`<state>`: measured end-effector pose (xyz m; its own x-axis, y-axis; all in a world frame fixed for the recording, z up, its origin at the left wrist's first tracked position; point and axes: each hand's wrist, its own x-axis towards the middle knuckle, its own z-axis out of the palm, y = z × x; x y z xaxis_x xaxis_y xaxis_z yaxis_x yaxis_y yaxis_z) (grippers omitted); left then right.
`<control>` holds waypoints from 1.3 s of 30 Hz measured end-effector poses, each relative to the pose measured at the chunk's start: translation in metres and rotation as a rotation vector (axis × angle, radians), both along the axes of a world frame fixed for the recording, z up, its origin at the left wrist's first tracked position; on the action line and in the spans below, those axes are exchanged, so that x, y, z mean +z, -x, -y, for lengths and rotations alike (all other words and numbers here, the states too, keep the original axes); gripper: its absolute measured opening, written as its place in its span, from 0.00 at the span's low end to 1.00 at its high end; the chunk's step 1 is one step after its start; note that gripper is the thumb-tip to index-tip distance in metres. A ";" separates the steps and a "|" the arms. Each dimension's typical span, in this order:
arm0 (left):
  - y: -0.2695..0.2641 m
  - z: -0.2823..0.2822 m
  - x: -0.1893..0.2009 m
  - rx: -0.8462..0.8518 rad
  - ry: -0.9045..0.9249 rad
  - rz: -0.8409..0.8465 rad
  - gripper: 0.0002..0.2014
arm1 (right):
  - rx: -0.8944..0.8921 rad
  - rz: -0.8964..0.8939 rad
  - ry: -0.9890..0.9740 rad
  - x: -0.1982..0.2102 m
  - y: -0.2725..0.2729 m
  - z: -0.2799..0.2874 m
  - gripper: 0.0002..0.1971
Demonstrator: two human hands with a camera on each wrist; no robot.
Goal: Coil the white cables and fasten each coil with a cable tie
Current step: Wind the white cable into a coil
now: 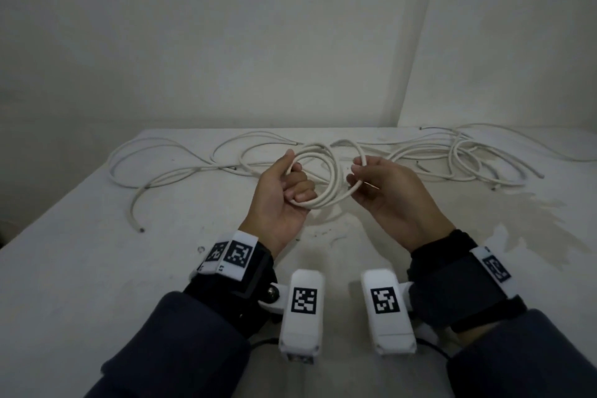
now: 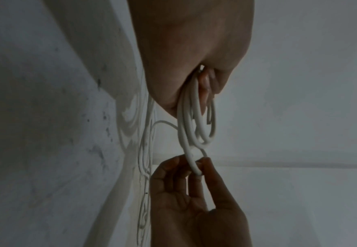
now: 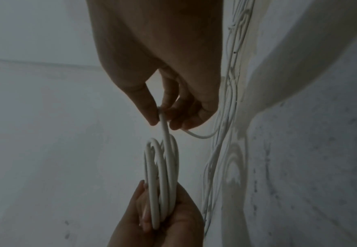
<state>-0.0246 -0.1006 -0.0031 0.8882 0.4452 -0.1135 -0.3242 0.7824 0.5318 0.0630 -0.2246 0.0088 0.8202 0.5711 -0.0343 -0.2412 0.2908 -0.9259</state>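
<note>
A white cable coil (image 1: 326, 178) of several loops hangs above the table between both hands. My left hand (image 1: 284, 191) grips the coil's left side, fingers curled round the bundled strands (image 2: 192, 117) (image 3: 162, 192). My right hand (image 1: 371, 184) pinches the cable's last stretch (image 3: 165, 128) between thumb and fingers at the coil's right side, near its free end (image 1: 363, 159). In the left wrist view the right hand (image 2: 194, 183) holds that strand (image 2: 191, 158) below the coil. No cable tie shows in any view.
Several loose white cables (image 1: 452, 152) lie tangled across the back of the white table (image 1: 97, 268), from the far left (image 1: 155, 155) to the right wall. A stained patch (image 1: 517, 220) marks the table at right. Walls close off the back and right.
</note>
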 end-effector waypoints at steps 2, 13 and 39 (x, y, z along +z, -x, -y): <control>0.001 0.000 0.000 -0.066 -0.049 -0.022 0.17 | 0.027 0.051 0.006 0.000 0.001 0.000 0.11; 0.006 0.002 0.007 -0.219 -0.379 -0.210 0.16 | 0.232 -0.103 -0.131 0.002 0.008 -0.002 0.16; 0.002 0.008 0.002 0.113 -1.079 -0.343 0.10 | 0.303 0.955 0.461 -0.008 0.009 0.000 0.15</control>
